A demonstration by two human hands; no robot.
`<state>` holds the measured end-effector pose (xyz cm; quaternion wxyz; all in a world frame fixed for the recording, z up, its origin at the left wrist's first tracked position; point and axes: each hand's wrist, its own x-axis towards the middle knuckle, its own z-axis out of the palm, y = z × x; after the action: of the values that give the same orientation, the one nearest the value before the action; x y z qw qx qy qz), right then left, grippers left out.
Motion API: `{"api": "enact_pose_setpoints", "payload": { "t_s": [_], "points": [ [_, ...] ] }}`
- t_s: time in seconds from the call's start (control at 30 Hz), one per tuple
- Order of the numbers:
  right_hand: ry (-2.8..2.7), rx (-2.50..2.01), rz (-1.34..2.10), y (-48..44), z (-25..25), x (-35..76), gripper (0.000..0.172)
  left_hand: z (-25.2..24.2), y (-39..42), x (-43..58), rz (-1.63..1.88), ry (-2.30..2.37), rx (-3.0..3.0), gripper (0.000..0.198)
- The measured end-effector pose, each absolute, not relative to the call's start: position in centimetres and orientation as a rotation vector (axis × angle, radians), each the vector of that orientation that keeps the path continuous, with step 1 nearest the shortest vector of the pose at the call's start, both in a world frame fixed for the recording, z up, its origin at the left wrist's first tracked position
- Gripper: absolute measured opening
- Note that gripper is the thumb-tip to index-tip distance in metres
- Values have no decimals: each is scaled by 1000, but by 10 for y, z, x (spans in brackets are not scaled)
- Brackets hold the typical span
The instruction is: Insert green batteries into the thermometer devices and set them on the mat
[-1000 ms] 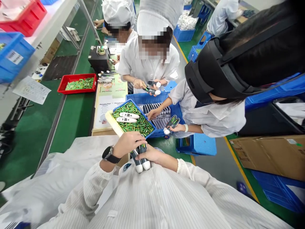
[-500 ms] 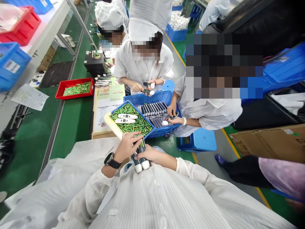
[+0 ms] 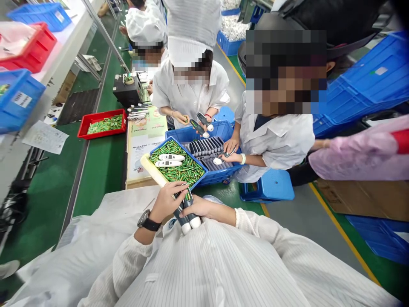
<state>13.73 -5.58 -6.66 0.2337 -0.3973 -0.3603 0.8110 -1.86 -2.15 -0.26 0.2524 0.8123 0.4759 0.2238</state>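
My right hand (image 3: 200,208) grips two dark handheld thermometer-like devices (image 3: 188,218), white tips pointing toward my chest. My left hand (image 3: 168,197), with a black watch on the wrist, pinches at the devices' upper ends, where a green battery seems to sit under the fingers. Just beyond lies a small blue tray (image 3: 200,177) full of green batteries (image 3: 183,168), with two white devices (image 3: 169,160) lying on top.
A larger blue bin (image 3: 223,128) holds rows of dark devices. Three co-workers in white coats handle devices around it. A red tray of batteries (image 3: 104,124) sits on the green conveyor (image 3: 99,170). Blue stool (image 3: 271,187), blue crates and cardboard stand at the right.
My left hand shifted slightly lower onto the devices' upper ends. The view rose and turned a little; a pink-sleeved person came in at the right.
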Motion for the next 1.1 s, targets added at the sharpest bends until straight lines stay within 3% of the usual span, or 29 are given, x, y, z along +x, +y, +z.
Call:
{"api": "enact_pose_setpoints", "payload": {
  "t_s": [0.37, 0.7, 1.1],
  "points": [
    [-1136, -1132, 2235, -48, -69, 138, 44, -6, -30, -13, 786, 1423, 1948, 19],
    [-1055, -1061, 2265, -45, -67, 140, 46, -3, -20, -13, 711, 1439, 1994, 12],
    [-1059, -1033, 2281, -42, -61, 146, 34, 3, -12, -3, 622, 1420, 1838, 5]
  ]
}}
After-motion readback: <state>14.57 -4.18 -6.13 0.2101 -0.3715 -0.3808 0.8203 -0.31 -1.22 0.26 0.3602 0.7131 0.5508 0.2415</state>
